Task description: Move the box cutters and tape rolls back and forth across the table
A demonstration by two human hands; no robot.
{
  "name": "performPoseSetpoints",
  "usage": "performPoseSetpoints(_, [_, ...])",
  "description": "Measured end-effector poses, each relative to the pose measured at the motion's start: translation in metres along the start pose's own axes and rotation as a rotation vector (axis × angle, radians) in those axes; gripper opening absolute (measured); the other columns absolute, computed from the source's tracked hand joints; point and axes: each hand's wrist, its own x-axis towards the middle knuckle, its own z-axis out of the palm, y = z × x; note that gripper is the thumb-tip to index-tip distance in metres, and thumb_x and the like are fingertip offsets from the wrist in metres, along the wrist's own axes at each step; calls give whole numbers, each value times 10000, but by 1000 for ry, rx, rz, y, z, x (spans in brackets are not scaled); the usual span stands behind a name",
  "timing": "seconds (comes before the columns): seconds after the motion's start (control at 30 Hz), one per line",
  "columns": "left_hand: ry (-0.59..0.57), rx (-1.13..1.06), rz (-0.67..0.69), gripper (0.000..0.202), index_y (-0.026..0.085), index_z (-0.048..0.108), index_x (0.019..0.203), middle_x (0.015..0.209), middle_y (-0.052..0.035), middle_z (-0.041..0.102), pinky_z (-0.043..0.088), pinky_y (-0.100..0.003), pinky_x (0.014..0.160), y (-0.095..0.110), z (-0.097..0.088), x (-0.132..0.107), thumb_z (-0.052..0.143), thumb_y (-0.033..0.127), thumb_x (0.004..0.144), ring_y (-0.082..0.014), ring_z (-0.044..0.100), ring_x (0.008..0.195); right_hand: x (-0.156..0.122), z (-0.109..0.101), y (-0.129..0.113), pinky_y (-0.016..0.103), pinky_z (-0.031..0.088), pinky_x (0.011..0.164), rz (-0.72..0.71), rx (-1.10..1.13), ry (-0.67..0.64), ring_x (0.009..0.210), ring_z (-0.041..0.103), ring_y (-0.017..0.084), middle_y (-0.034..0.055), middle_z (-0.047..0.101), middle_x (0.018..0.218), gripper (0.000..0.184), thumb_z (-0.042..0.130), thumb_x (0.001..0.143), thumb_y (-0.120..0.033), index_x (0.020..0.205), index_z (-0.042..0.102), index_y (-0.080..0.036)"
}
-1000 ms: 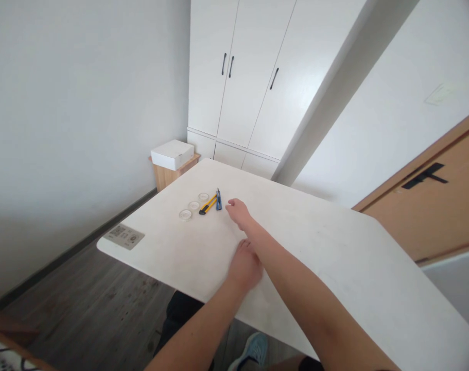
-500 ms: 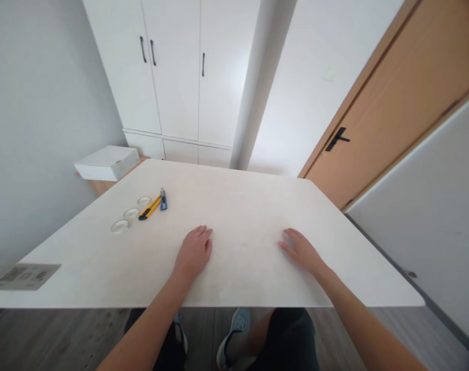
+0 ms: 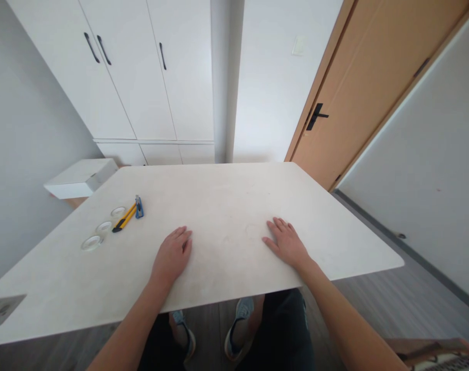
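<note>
My left hand [image 3: 172,256] lies flat, palm down, on the white table [image 3: 226,201] near its front edge, fingers stretched out and holding nothing. My right hand [image 3: 286,243] rests flat on the table to the right, fingers spread, also empty. Far to the left of my left hand lie a yellow utility knife [image 3: 124,218] and a small blue cutter [image 3: 139,206], touching at one end. Beside them three clear round tape rolls [image 3: 103,226] sit in a diagonal row.
A grey label [image 3: 2,309] is stuck at the table's front left corner. A white box [image 3: 82,178] rests on a low wooden stand behind the table's left side. White cupboards [image 3: 141,77] stand at the back, a wooden door [image 3: 365,87] at the right.
One second ago my right hand reached near the cutters; it has drawn back and now lies flat at the right. The view has swung to the right, shifting the tools leftward.
</note>
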Motion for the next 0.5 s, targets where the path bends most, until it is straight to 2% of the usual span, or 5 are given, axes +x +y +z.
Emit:
performPoseSetpoints(0.17, [10, -15, -7, 407, 124, 711, 1177, 1299, -162, 674, 471, -469, 1108, 0, 1, 0, 427, 324, 964, -288, 617, 1230, -3, 3, -6, 504, 237, 1191, 10, -21, -7, 1476, 332, 319, 190, 398, 1583, 701, 336, 1007, -592, 1518, 455, -126])
performPoseSetpoints(0.3, [6, -9, -14, 396, 124, 713, 1175, 1293, -159, 679, 469, -468, 1108, 2, 0, 0, 435, 309, 962, -289, 617, 1228, -6, 5, -12, 499, 252, 1186, 43, -6, 19, 1469, 345, 311, 188, 414, 1573, 644, 325, 1023, -526, 1500, 473, -119])
performPoseSetpoints(0.5, [2, -1, -12, 396, 117, 709, 1187, 1303, -164, 672, 473, -467, 1104, 3, -1, 0, 435, 300, 968, -288, 615, 1230, -7, 6, -13, 488, 268, 1187, 52, 10, 44, 1456, 373, 305, 185, 443, 1555, 618, 365, 1016, -507, 1470, 507, -111])
